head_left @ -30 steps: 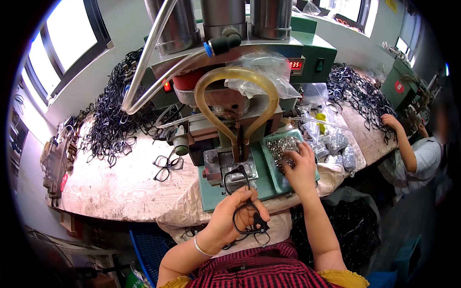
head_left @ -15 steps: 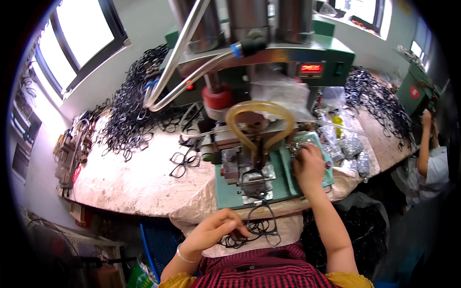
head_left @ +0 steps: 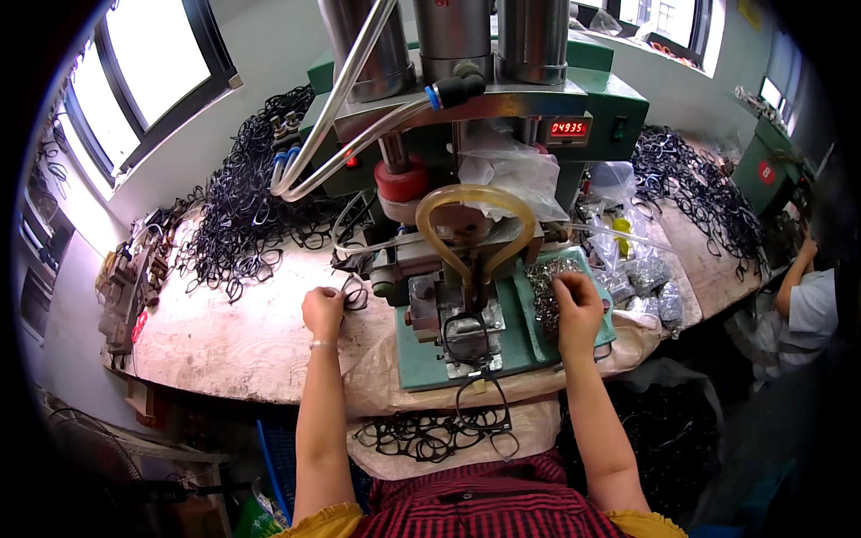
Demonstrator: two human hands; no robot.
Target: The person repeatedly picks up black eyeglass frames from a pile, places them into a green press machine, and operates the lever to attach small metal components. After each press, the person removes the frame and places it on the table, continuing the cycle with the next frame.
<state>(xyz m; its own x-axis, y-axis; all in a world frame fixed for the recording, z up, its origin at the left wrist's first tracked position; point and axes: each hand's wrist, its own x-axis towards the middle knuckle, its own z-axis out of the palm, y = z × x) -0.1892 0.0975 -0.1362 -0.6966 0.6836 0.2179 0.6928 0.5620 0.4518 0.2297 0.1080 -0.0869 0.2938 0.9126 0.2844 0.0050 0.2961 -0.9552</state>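
Observation:
My left hand (head_left: 323,312) is closed over a black eyeglass frame (head_left: 356,293) on the table, left of the press; one rim sticks out past my fingers. My right hand (head_left: 579,309) hovers at the green tray (head_left: 595,266) of small metal parts (head_left: 547,296), thumb and fingers pinched; whatever is between them is too small to make out. Another black eyeglass frame (head_left: 484,401) sits at the metal fixture (head_left: 492,316) of the press, one rim hanging over the front edge. A yellowish tube loop (head_left: 477,192) arches above the fixture.
Tangled heaps of black frames lie at the left (head_left: 235,197) and the right (head_left: 695,184). More frames (head_left: 421,437) rest on cloth at my lap. Bags of metal parts (head_left: 647,273) stand right of the tray. A co-worker (head_left: 810,300) is at the far right.
My left hand has moved from the lap frames up and left to the eyeglass frame on the table, closing on it. My right hand has lifted slightly from the metal parts, fingers now pinched.

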